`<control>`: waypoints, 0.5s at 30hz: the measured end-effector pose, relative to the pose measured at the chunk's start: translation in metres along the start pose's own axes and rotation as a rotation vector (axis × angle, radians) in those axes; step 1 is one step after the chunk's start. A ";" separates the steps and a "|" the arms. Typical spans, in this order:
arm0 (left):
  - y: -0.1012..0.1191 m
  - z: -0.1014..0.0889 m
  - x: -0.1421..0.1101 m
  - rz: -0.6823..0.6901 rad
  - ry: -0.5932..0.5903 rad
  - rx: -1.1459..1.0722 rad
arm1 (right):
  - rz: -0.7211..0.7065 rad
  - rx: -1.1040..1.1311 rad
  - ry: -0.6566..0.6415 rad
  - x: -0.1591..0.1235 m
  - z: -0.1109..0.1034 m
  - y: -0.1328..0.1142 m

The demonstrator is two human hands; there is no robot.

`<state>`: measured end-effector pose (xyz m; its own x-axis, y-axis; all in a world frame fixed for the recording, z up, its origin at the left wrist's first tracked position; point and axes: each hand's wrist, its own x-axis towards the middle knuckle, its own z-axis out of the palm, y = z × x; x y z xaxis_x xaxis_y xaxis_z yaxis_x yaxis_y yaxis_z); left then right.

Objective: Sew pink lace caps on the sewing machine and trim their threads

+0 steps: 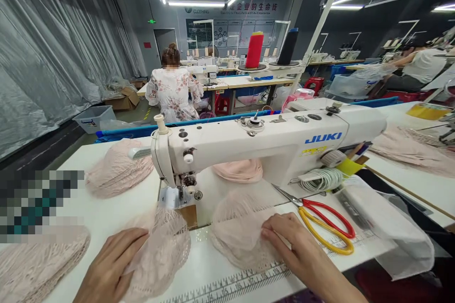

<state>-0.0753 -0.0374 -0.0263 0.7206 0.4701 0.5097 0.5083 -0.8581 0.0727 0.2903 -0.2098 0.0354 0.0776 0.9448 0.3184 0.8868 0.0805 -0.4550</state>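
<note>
A pale pink lace piece (161, 255) lies on the table in front of the sewing machine (227, 147), its far edge close to the presser foot (180, 196). My left hand (115, 258) grips its left side, thumb below and fingers on top. To the right, a second lace piece with a sheer layer (238, 227) rests flat. My right hand (287, 236) pinches that piece by its right edge between thumb and fingers. Just beyond my right hand are scissors (327, 225) with one red and one yellow handle loop, blades toward the machine.
Stacks of pink lace pieces lie at the near left (44, 265) and behind the machine head (121, 168). Folded pink fabric (240, 170) sits under the machine arm. A printed ruler (241, 284) runs along the front edge. A white cloth bag (394, 227) lies at right. A person (174, 90) sits ahead.
</note>
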 end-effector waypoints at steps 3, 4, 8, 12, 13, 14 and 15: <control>-0.001 0.001 0.000 0.009 -0.006 -0.021 | -0.010 0.010 -0.043 0.004 0.003 0.002; -0.001 0.001 0.000 0.012 -0.005 -0.030 | -0.016 0.015 -0.055 0.004 0.005 0.003; 0.001 -0.001 0.002 0.001 -0.005 -0.058 | -0.037 0.021 -0.085 -0.001 0.011 0.006; 0.003 -0.002 0.002 -0.020 -0.003 -0.078 | -0.073 -0.034 -0.126 -0.003 0.013 0.010; 0.003 -0.001 0.002 -0.023 -0.003 -0.079 | -0.084 -0.055 -0.129 -0.003 0.013 0.011; 0.002 0.000 0.002 -0.025 -0.003 -0.081 | -0.095 -0.072 -0.128 -0.004 0.012 0.013; 0.001 0.001 0.002 -0.026 -0.006 -0.085 | -0.108 -0.087 -0.121 -0.005 0.011 0.014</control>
<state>-0.0727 -0.0375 -0.0256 0.7102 0.4938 0.5018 0.4855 -0.8597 0.1589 0.2976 -0.2096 0.0184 -0.0708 0.9639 0.2567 0.9234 0.1606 -0.3486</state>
